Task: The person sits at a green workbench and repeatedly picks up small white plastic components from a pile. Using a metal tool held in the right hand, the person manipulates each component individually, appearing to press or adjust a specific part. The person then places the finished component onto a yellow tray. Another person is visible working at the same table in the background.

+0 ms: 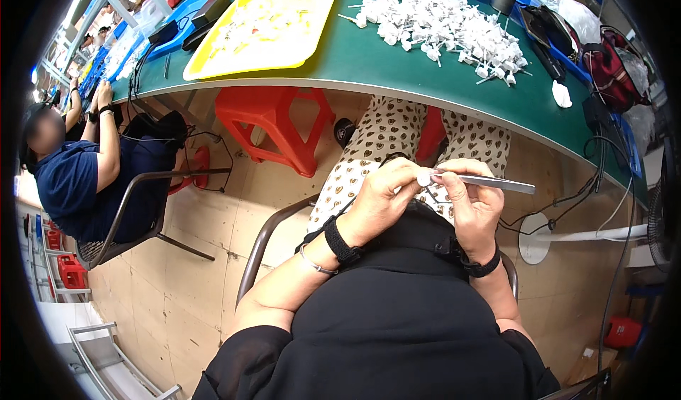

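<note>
Above my lap, my left hand (389, 195) pinches a small white plastic piece (424, 178) between thumb and fingertips. My right hand (473, 200) is closed around a pair of metal tweezers (507, 184), whose wide end sticks out to the right. The tweezers' tips meet the white piece; their exact contact is too small to make out. Beyond my hands, on the green table (347, 52), lies a heap of white plastic pieces with thin grey pins (443, 27). A yellow tray (312, 45) holding many small parts stands left of the heap.
A red stool (273, 116) stands under the table. Cables (599, 159) hang at the right near a fan (660, 215). A blue tray (567, 56) and dark red bag (613, 66) lie at the table's right end. A co-worker (85, 166) sits at the left.
</note>
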Action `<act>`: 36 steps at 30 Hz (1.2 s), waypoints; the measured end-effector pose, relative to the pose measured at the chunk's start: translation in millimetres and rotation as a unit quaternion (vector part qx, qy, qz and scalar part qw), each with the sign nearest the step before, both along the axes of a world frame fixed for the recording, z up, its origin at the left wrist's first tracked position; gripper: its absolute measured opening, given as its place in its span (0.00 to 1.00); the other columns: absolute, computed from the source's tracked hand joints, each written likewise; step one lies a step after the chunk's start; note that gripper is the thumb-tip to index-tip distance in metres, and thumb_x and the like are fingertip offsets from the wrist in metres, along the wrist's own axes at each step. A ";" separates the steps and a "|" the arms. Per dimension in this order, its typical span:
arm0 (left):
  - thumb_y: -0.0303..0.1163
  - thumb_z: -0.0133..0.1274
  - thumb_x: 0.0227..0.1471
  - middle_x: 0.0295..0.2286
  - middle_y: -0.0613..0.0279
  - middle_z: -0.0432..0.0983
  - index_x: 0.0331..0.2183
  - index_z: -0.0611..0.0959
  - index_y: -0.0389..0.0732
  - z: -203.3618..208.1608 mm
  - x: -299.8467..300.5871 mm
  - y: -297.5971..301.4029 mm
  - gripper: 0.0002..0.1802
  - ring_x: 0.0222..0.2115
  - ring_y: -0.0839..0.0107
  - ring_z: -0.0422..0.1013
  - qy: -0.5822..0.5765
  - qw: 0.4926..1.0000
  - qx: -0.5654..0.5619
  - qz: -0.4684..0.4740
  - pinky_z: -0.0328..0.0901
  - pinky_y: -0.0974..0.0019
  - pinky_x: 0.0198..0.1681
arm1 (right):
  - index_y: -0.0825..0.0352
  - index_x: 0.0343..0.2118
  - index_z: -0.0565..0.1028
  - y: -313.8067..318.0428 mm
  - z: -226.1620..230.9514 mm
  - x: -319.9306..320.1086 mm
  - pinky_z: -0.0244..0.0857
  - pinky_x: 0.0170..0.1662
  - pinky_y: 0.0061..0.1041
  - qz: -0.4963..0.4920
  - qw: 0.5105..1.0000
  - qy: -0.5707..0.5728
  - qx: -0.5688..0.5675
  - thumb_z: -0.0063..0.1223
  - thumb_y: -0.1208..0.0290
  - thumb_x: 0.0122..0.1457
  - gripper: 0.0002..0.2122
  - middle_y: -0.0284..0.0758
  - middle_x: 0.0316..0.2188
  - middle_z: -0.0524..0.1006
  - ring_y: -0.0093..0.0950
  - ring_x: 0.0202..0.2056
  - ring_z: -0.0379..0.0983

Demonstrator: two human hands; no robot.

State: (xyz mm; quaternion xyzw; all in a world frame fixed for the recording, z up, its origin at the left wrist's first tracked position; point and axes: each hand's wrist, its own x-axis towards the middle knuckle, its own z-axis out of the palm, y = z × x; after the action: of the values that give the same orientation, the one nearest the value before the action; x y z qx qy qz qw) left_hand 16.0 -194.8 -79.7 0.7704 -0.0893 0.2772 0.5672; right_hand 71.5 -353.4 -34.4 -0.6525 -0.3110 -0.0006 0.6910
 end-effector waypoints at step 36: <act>0.19 0.59 0.54 0.32 0.58 0.80 0.37 0.84 0.36 4.1 -1.9 -0.3 0.07 0.32 0.64 0.77 0.015 1.000 0.018 0.003 0.71 0.67 0.36 | 0.73 0.36 0.79 4.2 -3.6 2.5 0.70 0.32 0.20 -0.018 0.998 -0.043 -0.048 0.58 0.78 0.62 0.03 0.33 0.29 0.80 0.20 0.28 0.76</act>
State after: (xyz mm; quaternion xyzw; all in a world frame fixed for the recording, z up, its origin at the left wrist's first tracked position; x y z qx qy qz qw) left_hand 14.1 -195.1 -75.6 0.7849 -0.0833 0.2660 0.5534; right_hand 74.0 -349.2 -38.0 -0.6898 -0.3285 -0.0257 0.6447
